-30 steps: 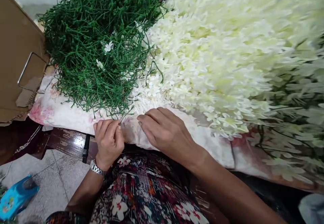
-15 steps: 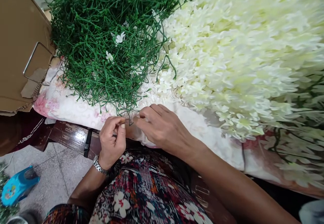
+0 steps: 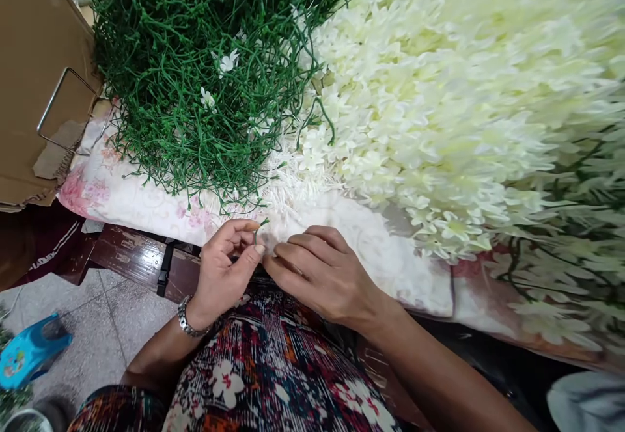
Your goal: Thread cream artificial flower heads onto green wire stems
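Thumb and fingers of my left hand (image 3: 228, 270) pinch a short green artificial stem (image 3: 262, 225), its tip poking out above the fingertips. My right hand (image 3: 319, 272) is closed close beside it, thumb and index pressed together near the left thumb; what it grips is hidden behind the fingers. Just beyond the hands lies a tangled heap of green artificial stems (image 3: 195, 94), with a few white blossoms (image 3: 228, 63) caught in it. To the right spreads a large pile of pale yellow-white artificial flowers (image 3: 459, 107).
A cardboard box (image 3: 39, 81) with a metal wire handle (image 3: 51, 103) stands at the left. Floral cloth (image 3: 151, 207) covers the work surface. A black strap (image 3: 166, 268) crosses a dark wooden bench. On the tiled floor sits a blue plastic stool (image 3: 32, 351).
My hands have drawn slightly toward my body, and my left hand has turned. The green stem tip now shows above its fingers. The view has shifted slightly.
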`<control>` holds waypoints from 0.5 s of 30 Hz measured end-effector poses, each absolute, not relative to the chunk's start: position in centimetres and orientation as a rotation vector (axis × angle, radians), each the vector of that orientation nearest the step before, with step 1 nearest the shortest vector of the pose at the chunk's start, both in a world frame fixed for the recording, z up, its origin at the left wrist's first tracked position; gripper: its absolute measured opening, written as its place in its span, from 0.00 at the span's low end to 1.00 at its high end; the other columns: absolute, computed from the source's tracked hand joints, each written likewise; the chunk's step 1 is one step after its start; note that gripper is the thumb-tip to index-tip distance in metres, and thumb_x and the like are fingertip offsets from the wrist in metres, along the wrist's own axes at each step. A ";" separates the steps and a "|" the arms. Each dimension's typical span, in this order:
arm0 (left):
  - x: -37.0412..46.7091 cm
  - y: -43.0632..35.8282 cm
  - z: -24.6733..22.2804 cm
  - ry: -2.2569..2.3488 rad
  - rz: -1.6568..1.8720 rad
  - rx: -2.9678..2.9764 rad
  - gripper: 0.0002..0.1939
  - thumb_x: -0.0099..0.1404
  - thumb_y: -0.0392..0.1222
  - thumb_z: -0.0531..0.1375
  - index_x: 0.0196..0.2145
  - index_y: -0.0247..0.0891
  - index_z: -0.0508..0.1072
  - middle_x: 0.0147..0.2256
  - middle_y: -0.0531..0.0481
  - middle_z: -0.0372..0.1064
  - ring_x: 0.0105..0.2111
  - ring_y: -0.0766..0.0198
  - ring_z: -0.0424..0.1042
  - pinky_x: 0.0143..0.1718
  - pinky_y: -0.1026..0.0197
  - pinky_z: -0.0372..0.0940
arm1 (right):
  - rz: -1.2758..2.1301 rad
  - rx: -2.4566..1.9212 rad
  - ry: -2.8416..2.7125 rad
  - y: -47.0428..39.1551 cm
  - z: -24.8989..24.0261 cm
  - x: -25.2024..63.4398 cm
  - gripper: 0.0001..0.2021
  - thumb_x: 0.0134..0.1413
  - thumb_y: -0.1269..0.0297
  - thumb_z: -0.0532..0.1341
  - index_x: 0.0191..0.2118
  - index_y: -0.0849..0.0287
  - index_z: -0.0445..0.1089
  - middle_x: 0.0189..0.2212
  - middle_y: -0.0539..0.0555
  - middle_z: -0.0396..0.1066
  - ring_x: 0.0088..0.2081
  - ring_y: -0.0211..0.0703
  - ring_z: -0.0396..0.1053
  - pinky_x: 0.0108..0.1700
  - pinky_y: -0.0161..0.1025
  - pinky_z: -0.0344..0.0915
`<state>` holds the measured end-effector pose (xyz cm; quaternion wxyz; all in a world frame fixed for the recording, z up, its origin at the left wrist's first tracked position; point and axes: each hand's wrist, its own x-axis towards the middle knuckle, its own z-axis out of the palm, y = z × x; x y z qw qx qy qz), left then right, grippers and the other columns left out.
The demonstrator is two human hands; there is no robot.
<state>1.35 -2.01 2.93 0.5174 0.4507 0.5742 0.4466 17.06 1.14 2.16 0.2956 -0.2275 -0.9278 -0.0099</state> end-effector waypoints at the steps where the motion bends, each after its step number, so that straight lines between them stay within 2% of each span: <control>1: 1.5 -2.0 2.9 1.338 1.094 1.016 0.12 0.56 0.37 0.57 0.40 0.36 0.65 0.28 0.52 0.67 0.28 0.71 0.66 0.31 0.69 0.61 | -0.032 -0.609 -2.465 0.9 2.2 17.1 0.06 0.50 0.70 0.55 0.34 0.61 0.67 0.30 0.52 0.69 0.34 0.38 0.61 0.39 0.39 0.58; 6: 2.0 -2.0 2.5 1.192 1.161 0.767 0.07 0.55 0.33 0.58 0.34 0.34 0.69 0.23 0.54 0.67 0.23 0.74 0.65 0.29 0.70 0.62 | -0.012 -0.622 -2.443 0.2 2.1 17.4 0.07 0.47 0.71 0.58 0.36 0.60 0.68 0.30 0.50 0.69 0.34 0.36 0.62 0.40 0.39 0.60; 10: 2.1 -2.2 2.6 1.212 1.211 0.810 0.02 0.55 0.32 0.57 0.27 0.33 0.70 0.23 0.53 0.67 0.25 0.72 0.67 0.30 0.69 0.62 | 0.198 -0.654 -2.317 -0.7 2.0 17.8 0.11 0.45 0.74 0.58 0.38 0.61 0.67 0.36 0.54 0.67 0.40 0.40 0.62 0.42 0.42 0.62; 13: 2.3 -2.4 2.5 1.259 1.188 0.836 0.03 0.56 0.34 0.57 0.29 0.35 0.70 0.24 0.52 0.67 0.25 0.71 0.66 0.28 0.68 0.62 | 0.400 -0.567 -2.231 -1.5 2.6 18.4 0.12 0.44 0.71 0.58 0.39 0.61 0.66 0.39 0.57 0.65 0.43 0.43 0.62 0.41 0.43 0.64; 15: 2.6 -2.5 2.3 1.286 1.177 0.873 0.04 0.57 0.35 0.56 0.31 0.35 0.70 0.24 0.53 0.66 0.22 0.72 0.63 0.24 0.69 0.60 | 0.438 -0.589 -2.193 -1.8 2.9 19.4 0.12 0.45 0.69 0.58 0.39 0.61 0.65 0.38 0.56 0.65 0.41 0.42 0.63 0.37 0.41 0.65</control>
